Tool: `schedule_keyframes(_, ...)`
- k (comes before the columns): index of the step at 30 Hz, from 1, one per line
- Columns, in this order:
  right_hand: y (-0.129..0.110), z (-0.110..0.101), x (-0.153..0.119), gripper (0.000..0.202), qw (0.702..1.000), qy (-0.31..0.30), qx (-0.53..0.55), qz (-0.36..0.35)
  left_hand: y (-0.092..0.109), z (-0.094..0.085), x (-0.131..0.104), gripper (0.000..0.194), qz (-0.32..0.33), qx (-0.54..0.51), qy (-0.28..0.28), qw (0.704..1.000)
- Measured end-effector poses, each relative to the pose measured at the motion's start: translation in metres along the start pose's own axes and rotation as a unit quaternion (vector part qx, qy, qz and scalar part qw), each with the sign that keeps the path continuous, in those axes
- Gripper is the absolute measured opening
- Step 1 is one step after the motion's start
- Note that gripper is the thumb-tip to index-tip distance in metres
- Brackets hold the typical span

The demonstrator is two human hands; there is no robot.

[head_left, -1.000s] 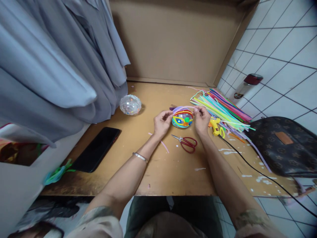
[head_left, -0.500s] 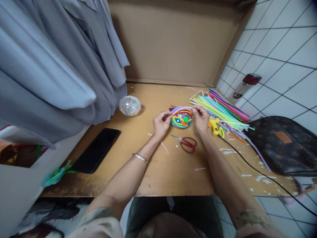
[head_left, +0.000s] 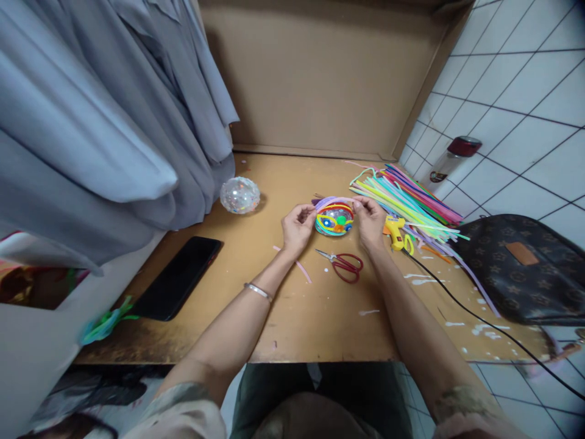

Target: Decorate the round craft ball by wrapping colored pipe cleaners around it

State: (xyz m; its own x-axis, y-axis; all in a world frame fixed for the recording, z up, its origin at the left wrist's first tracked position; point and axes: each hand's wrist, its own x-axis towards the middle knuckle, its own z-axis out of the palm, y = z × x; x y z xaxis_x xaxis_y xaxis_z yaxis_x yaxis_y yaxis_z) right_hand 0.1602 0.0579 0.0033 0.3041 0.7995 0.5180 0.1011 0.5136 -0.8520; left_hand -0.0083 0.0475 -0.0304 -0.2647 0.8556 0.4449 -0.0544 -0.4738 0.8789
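Head view, looking down at a wooden table [head_left: 315,323]: a person's two bare hands meet around a clear ball [head_left: 337,222] wrapped in bright bands, set right of the table's middle. The left hand [head_left: 298,230] and right hand [head_left: 370,221] each pinch with the fingers at either end of a pale strip [head_left: 337,200], which curves along the ball's far, upper side. The step in hand appears to be fitting this strip against the bands. The next move seems to call for keeping it snug and pressing its ends down evenly. Near the ball lie red-handled scissors [head_left: 348,268]; just beyond the right hand are a yellow glue gun [head_left: 395,234] and a heap of colored sticks [head_left: 411,201]. A second, plainer ball [head_left: 240,195] sits far left, a phone [head_left: 180,277] near left.
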Motion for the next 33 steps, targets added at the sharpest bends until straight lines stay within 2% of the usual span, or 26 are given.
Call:
schedule_keyframes(8, 0.004, 0.001, -0.001, 0.019, 1.0, -0.002, -0.013, 0.014, -0.001, -0.003, 0.0, 0.014, 0.004, 0.042, -0.002, 0.999)
schedule_keyframes(19, 0.0, 0.001, -0.002, 0.016, 0.998, -0.041, -0.046, -0.019, -0.004, -0.008, 0.0, 0.018, 0.033, 0.106, -0.004, 0.994)
schedule_keyframes(23, -0.001, 0.0, -0.002, 0.015, 0.998, -0.047, -0.032, -0.011, 0.0, -0.008, -0.001, 0.018, 0.03, 0.114, -0.01, 0.993)
schedule_keyframes(29, 0.0, 0.0, -0.001, 0.014, 0.997, -0.072, -0.007, 0.007, 0.011, -0.008, -0.004, 0.031, 0.038, 0.126, -0.029, 0.991)
schedule_keyframes(33, 0.0, 0.001, -0.002, 0.018, 0.995, -0.09, 0.008, 0.032, 0.014, -0.007, -0.005, 0.041, 0.019, 0.114, -0.04, 0.992)
